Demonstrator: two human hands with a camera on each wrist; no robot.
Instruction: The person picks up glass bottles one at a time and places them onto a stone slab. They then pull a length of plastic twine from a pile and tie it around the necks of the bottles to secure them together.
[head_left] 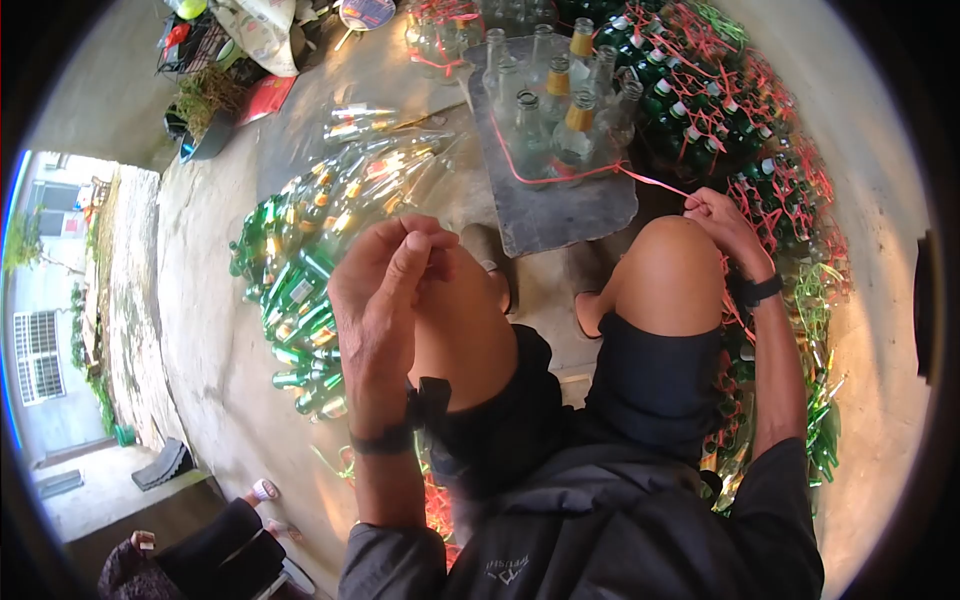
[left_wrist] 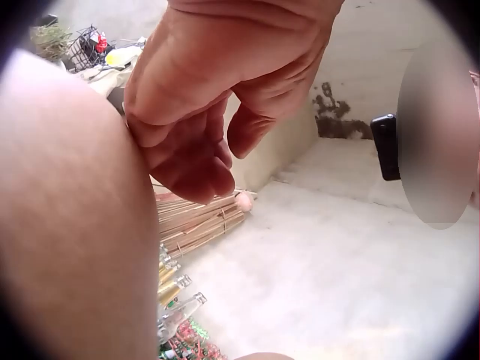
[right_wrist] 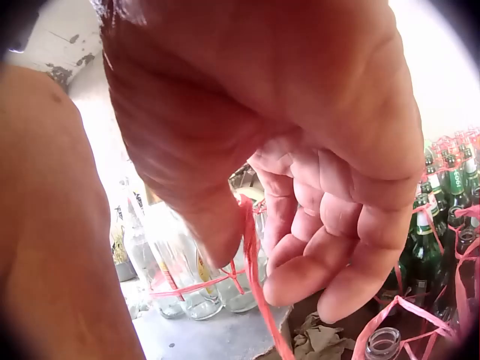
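Note:
Clear glass bottles, some with gold necks, stand grouped on a dark slab. A pink string circles them low down, and its free end stretches right to my right hand, beside the right knee. In the right wrist view, the string passes between the thumb and curled fingers of my right hand. My left hand is raised over the left knee, fingers loosely bent. The left wrist view shows this left hand with nothing between thumb and fingers.
Green bottles lie in a pile on the left. Green bottles bound with pink string stand on the right. Another tied bundle of clear bottles is behind the slab. A potted plant is at upper left; a seated person is at lower left.

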